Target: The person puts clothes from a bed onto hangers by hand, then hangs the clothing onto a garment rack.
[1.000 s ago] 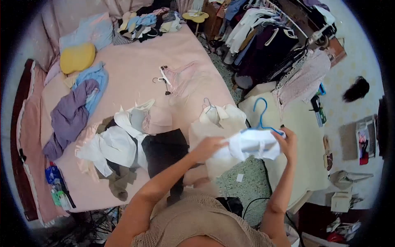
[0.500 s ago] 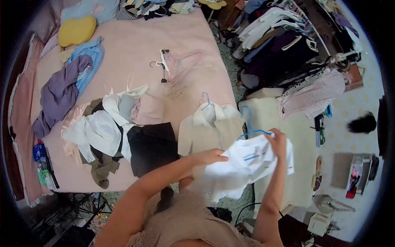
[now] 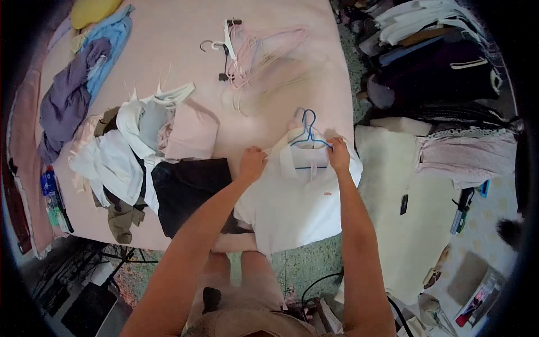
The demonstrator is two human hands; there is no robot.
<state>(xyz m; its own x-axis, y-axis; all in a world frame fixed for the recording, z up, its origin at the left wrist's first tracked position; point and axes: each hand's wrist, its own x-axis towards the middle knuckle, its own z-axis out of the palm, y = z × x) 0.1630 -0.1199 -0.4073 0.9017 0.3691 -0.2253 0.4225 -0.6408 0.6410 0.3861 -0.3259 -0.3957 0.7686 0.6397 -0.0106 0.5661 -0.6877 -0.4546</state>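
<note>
A white short-sleeved shirt (image 3: 297,210) with small red lettering on its chest is spread front-up at the bed's near right edge, its lower part hanging over. The blue hanger (image 3: 307,140) sits inside the collar, hook pointing away from me. My left hand (image 3: 254,163) is closed at the shirt's left shoulder. My right hand (image 3: 338,155) pinches the collar on the other side, close to the hanger's arm. Under this shirt lies the beige shirt on its own hanger, now almost wholly covered.
Black garment (image 3: 191,191), white clothes (image 3: 112,168) and a folded pink piece (image 3: 190,132) are heaped on the left of the bed (image 3: 163,39). Pink hangers (image 3: 269,48) lie farther back. Purple clothing (image 3: 73,90) is at far left; a cream padded seat (image 3: 393,224) stands right.
Both hands have brought the white shirt from the right down onto the beige shirt, turning its front upward and flattening it. The camera view has shifted too.
</note>
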